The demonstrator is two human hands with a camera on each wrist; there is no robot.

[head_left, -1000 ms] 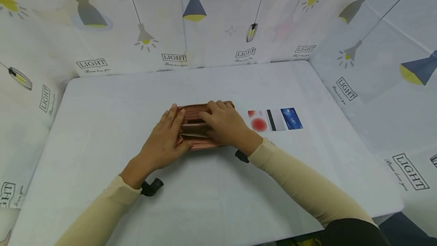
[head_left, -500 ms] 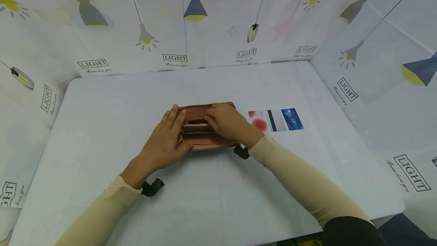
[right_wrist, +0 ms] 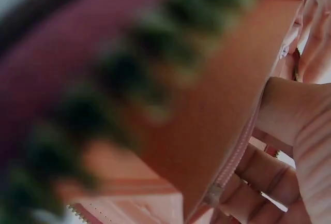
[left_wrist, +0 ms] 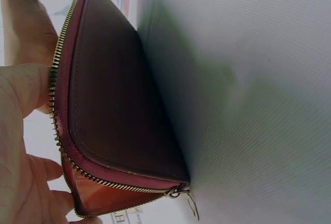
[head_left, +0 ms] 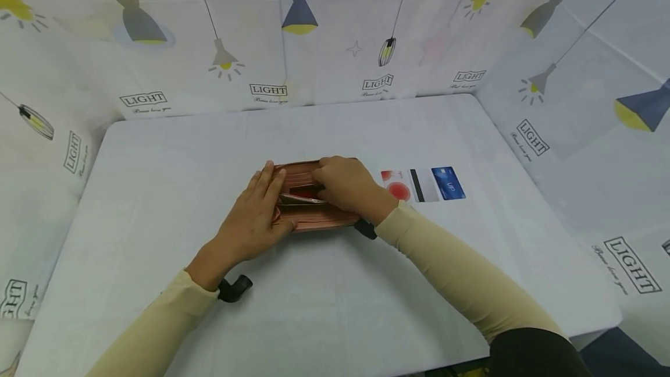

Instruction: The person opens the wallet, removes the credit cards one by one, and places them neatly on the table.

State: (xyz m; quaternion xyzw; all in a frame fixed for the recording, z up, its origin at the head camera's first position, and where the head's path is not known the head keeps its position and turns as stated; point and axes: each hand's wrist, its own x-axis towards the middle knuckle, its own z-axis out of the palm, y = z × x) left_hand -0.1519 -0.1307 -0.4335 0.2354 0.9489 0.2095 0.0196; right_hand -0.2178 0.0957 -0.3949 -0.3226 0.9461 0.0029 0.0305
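A long zip-around wallet (head_left: pixel 319 220), dark red-brown outside and salmon pink within, stands spread on the white table. My left hand (head_left: pixel 246 220) grips its left end, with the thumb at the near zip edge and the fingers along the far side. At the right half, my right hand (head_left: pixel 349 188) reaches into the wallet with its fingers curled. The right wrist view shows its thumb (right_wrist: pixel 284 105) against the zipped pink divider (right_wrist: pixel 232 157); the fingertips are hidden. A red patch (head_left: pixel 306 192) shows inside the middle opening. In the left wrist view a zip pull (left_wrist: pixel 191 203) hangs from the corner.
Right of the wallet, three cards lie in a row: a white one with red circles (head_left: pixel 399 191), a pale one with a black stripe (head_left: pixel 428 185) and a blue one (head_left: pixel 448 183). Cloth printed with lamps (head_left: pixel 324 63) hangs behind and beside the table (head_left: pixel 314 307).
My right hand has drawn its fingers together around the middle compartment, whose opening has widened and shows red inside. My left hand has stayed in place.
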